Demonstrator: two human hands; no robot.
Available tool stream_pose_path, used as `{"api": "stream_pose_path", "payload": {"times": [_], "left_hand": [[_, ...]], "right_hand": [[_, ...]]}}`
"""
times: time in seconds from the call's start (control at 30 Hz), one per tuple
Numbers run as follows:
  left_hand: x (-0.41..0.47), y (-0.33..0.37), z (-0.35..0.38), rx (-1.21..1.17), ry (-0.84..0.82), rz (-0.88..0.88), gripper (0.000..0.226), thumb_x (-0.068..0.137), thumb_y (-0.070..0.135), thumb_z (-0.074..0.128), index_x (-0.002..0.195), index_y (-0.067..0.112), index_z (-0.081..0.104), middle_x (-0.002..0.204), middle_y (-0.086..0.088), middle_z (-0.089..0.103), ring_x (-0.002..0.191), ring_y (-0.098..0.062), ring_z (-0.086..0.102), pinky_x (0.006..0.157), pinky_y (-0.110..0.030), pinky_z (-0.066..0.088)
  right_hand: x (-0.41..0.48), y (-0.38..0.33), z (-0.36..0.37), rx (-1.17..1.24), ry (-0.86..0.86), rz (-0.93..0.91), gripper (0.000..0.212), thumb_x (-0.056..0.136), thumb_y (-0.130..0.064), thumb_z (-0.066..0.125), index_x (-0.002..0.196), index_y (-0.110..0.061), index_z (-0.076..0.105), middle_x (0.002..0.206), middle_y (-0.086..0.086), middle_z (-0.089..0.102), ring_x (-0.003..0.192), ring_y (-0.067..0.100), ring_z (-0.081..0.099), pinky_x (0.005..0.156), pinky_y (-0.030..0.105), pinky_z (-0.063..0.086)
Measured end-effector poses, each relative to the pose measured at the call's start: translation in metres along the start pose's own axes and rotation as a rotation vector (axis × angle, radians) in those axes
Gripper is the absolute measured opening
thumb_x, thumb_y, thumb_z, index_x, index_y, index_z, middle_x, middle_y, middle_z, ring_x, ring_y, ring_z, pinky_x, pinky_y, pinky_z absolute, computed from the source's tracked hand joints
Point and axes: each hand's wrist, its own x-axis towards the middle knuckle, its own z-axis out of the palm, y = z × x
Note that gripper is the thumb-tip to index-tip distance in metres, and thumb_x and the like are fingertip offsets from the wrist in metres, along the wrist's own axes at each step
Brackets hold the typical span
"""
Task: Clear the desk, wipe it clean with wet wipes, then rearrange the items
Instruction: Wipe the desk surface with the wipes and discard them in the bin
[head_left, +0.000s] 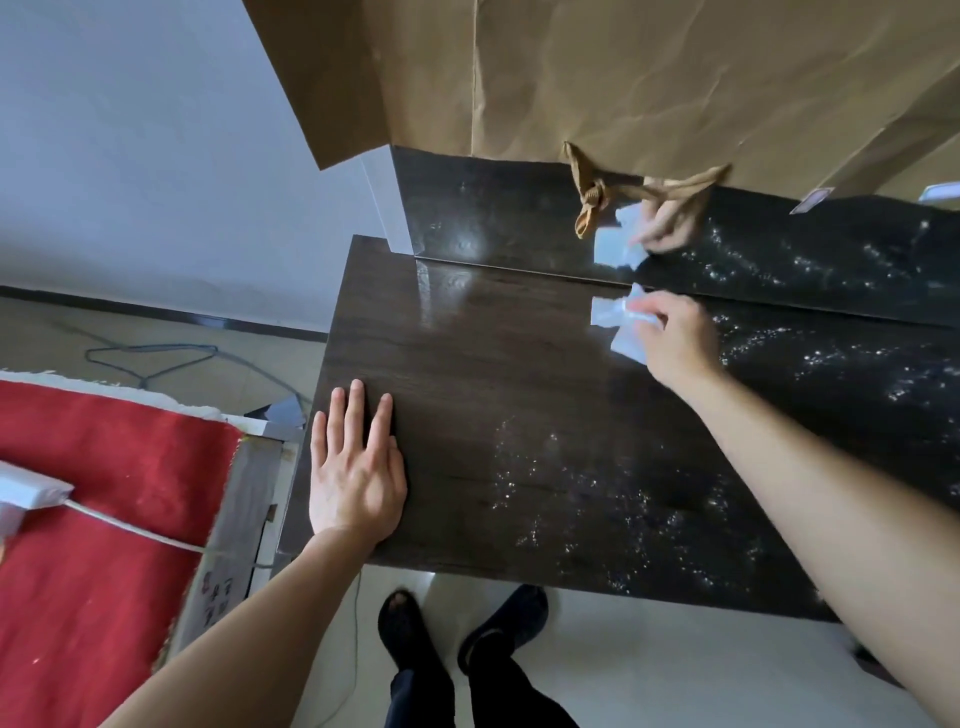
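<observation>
Spanning most of the view, dark wood-grain desk (493, 415) shows a glossy sheen toward its left rear and pale specks across the right, so wiping looks part done. Left hand (356, 478) rests flat, fingers straight, on the front-left corner, likely bracing the lean; right hand (675, 343) reaches the back edge, pinching a crumpled white wet wipe (615, 322) against the top

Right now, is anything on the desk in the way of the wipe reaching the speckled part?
Nothing visible does. The right hand pinches the wet wipe at the back edge of the desk, and the speckled surface lies bare. The left hand rests flat at the left edge, off that path.
</observation>
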Motion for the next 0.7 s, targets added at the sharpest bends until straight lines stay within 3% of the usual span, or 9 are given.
{"api": "stream_pose_path", "payload": {"times": [0.1, 0.23, 0.3, 0.4, 0.47, 0.57, 0.6, 0.7], "left_hand": [[0.0, -0.001, 0.001, -0.002, 0.001, -0.001, 0.053, 0.093, 0.03, 0.027, 0.142, 0.015, 0.038, 0.154, -0.017, 0.026, 0.145, -0.033, 0.015, 0.118, -0.048, 0.012], [-0.001, -0.003, 0.004, 0.002, 0.005, 0.004, 0.052, 0.093, 0.03, 0.028, 0.143, 0.016, 0.037, 0.154, -0.017, 0.025, 0.145, -0.033, 0.014, 0.118, -0.049, 0.012], [-0.001, -0.003, 0.004, -0.005, 0.008, 0.003, 0.052, 0.094, 0.03, 0.027, 0.143, 0.015, 0.037, 0.154, -0.017, 0.025, 0.145, -0.034, 0.014, 0.118, -0.05, 0.013], [0.0, -0.004, 0.005, -0.007, 0.013, 0.007, 0.053, 0.094, 0.031, 0.025, 0.143, 0.015, 0.037, 0.154, -0.017, 0.026, 0.145, -0.034, 0.014, 0.117, -0.05, 0.013], [0.0, -0.004, 0.007, -0.008, 0.019, 0.007, 0.052, 0.093, 0.031, 0.026, 0.142, 0.016, 0.037, 0.154, -0.017, 0.026, 0.145, -0.034, 0.014, 0.117, -0.049, 0.012], [0.001, -0.005, 0.01, -0.006, 0.029, 0.002, 0.051, 0.094, 0.03, 0.027, 0.142, 0.017, 0.037, 0.154, -0.016, 0.026, 0.145, -0.034, 0.015, 0.118, -0.048, 0.012], [0.001, -0.005, 0.011, -0.004, 0.03, 0.001, 0.05, 0.094, 0.03, 0.027, 0.142, 0.017, 0.036, 0.154, -0.016, 0.026, 0.145, -0.033, 0.014, 0.118, -0.047, 0.011], [0.0, -0.007, 0.012, 0.003, 0.025, 0.008, 0.05, 0.095, 0.03, 0.028, 0.143, 0.018, 0.034, 0.155, -0.015, 0.024, 0.145, -0.033, 0.013, 0.119, -0.046, 0.01]], "right_hand": [[-0.017, -0.011, 0.036, -0.038, 0.005, -0.024, 0.026, 0.082, -0.002, 0.055, 0.099, -0.01, 0.073, 0.104, 0.018, 0.059, 0.097, 0.032, 0.056, 0.075, 0.02, 0.034], [-0.115, -0.013, 0.058, 0.014, -0.135, -0.341, 0.03, 0.076, 0.013, 0.06, 0.091, -0.009, 0.075, 0.088, 0.012, 0.056, 0.08, 0.026, 0.054, 0.07, 0.02, 0.036], [-0.16, -0.005, 0.052, 0.025, -0.305, -0.413, 0.03, 0.078, 0.008, 0.062, 0.093, -0.014, 0.075, 0.085, 0.005, 0.056, 0.077, 0.017, 0.053, 0.07, 0.014, 0.034], [-0.164, -0.004, 0.034, 0.05, -0.596, -0.384, 0.029, 0.082, 0.0, 0.06, 0.099, -0.019, 0.074, 0.085, -0.001, 0.058, 0.075, 0.007, 0.054, 0.068, 0.018, 0.037], [-0.123, -0.013, 0.031, 0.083, -0.481, -0.319, 0.028, 0.081, -0.001, 0.061, 0.102, -0.016, 0.072, 0.09, 0.003, 0.064, 0.079, 0.012, 0.059, 0.069, 0.024, 0.041], [-0.058, -0.031, 0.04, -0.024, -0.044, -0.135, 0.027, 0.08, 0.001, 0.056, 0.102, -0.008, 0.069, 0.1, 0.013, 0.064, 0.091, 0.029, 0.059, 0.077, 0.029, 0.041], [-0.05, -0.037, 0.048, -0.054, 0.027, -0.074, 0.027, 0.08, 0.003, 0.054, 0.102, -0.005, 0.069, 0.102, 0.015, 0.062, 0.094, 0.033, 0.058, 0.077, 0.029, 0.04], [-0.085, -0.048, 0.079, -0.126, -0.016, -0.178, 0.03, 0.079, 0.009, 0.052, 0.102, -0.003, 0.068, 0.102, 0.016, 0.058, 0.096, 0.032, 0.053, 0.077, 0.033, 0.042]]}}
